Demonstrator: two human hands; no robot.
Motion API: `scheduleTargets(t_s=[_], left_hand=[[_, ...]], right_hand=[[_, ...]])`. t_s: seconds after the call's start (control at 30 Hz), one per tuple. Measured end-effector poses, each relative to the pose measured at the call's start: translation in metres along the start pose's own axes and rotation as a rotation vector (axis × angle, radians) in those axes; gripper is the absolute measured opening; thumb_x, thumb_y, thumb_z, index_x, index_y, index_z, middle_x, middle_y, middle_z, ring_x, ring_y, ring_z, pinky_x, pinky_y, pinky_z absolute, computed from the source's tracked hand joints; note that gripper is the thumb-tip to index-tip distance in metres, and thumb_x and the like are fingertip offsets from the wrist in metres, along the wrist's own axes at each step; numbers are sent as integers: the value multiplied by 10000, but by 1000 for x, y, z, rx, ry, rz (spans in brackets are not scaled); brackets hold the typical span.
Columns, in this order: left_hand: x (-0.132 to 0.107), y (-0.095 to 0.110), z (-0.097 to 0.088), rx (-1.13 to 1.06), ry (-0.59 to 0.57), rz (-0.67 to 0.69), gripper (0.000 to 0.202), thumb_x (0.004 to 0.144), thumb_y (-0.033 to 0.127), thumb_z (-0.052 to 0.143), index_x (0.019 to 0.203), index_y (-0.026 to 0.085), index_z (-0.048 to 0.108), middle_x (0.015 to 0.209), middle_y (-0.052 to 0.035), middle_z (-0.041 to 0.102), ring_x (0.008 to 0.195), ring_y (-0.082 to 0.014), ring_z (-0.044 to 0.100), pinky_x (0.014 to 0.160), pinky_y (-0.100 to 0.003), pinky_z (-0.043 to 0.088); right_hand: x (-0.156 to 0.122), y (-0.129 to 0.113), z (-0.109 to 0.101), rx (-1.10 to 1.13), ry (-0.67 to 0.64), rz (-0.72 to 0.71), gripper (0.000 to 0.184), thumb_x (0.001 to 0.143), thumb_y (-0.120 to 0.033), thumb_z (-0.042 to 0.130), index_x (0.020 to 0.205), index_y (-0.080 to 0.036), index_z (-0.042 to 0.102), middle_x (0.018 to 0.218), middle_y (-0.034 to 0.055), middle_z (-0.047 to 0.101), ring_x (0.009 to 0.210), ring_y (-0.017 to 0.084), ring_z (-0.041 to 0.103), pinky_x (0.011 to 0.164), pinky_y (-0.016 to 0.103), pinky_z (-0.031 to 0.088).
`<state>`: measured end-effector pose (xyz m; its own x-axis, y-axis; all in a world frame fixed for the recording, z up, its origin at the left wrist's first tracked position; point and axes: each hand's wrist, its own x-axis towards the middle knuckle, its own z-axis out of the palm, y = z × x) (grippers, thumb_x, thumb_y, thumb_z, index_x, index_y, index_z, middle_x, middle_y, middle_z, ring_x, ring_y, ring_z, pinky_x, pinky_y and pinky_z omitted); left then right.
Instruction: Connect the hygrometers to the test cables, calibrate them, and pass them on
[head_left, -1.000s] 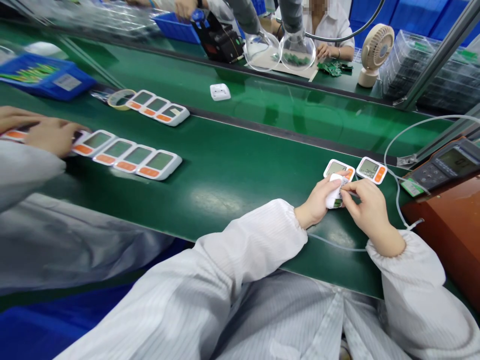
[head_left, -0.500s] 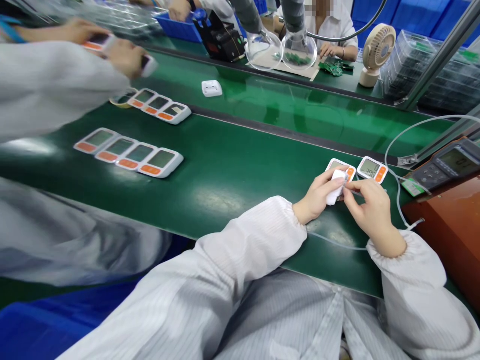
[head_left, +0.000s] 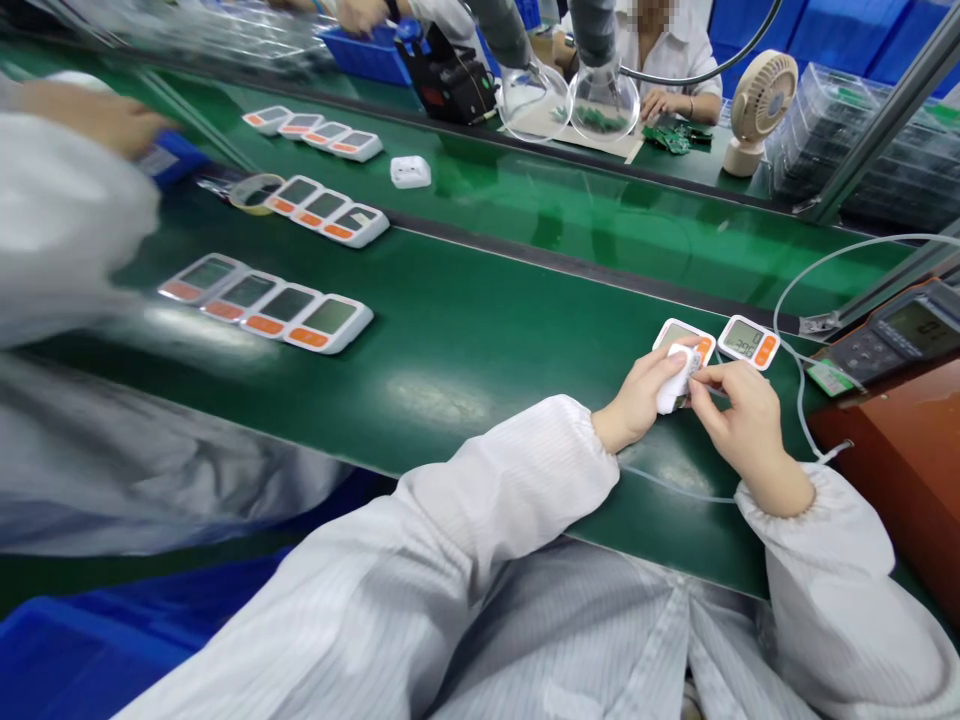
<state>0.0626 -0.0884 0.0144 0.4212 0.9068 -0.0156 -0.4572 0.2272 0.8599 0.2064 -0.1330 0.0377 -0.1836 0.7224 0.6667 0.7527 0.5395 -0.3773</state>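
My left hand is closed around a white blood pressure monitor, tilted with its back towards me. My right hand pinches thumb and forefinger together at the monitor's right edge. A piece of clear tube shows between those fingers; its tip is hidden. Just behind my hands lie two similar monitors with orange buttons: one partly covered by my left hand, the other with digits on its screen. More clear tube curves across the green bench below my wrists.
Right, a dark meter stands by an orange-brown box. Rows of monitors lie left, near a tape roll. A white casing lies beyond the dark rail. A co-worker's arm reaches in at left; another person sits opposite.
The held monitor has turned slightly in my left hand, and my right fingers stay at its edge. The co-worker's hands moved left, uncovering a far row of monitors. The white casing shifted left.
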Motion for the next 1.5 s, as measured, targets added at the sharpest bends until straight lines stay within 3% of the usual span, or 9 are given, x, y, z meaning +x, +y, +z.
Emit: scheduleTargets(t_s=[0.17,0.83,1.07,1.33,1.5], left_hand=[[1,-4,1,-28,14,-7,590,795,561,706,1198,130,706,1065,-105,723,881,-202,646,754,-280,494],[-2,4,2,169,38,13,588,836,541,661,1250,126,686,878,-71,713,746,-179,627,714,-300,518],[-3,3,3,189,50,25,576,817,546,679,1221,135,681,927,-67,715,733,-159,603,722,-292,505],[2,0,1,55,11,-28,481,820,490,641,1134,128,684,992,-84,721,833,-193,645,746,-290,500],[5,3,1,-3,70,-47,399,837,453,660,1099,151,656,862,-40,678,771,-173,628,729,-295,502]], right_hand=[[-2,1,3,9,-28,27,112,952,-199,595,844,-223,619,768,9,678,725,190,614,682,329,468],[-2,1,2,50,-75,67,128,961,-215,567,845,-213,622,752,12,653,668,169,604,633,294,460],[-2,0,2,42,-87,64,130,954,-205,562,835,-216,613,747,13,652,656,168,601,621,295,464],[-4,-1,6,-23,-24,57,66,940,-191,578,902,-228,616,804,23,676,729,202,638,678,339,505],[-2,-2,4,-114,166,-40,88,938,-209,623,1023,-231,630,1006,95,682,968,267,649,848,429,533]])
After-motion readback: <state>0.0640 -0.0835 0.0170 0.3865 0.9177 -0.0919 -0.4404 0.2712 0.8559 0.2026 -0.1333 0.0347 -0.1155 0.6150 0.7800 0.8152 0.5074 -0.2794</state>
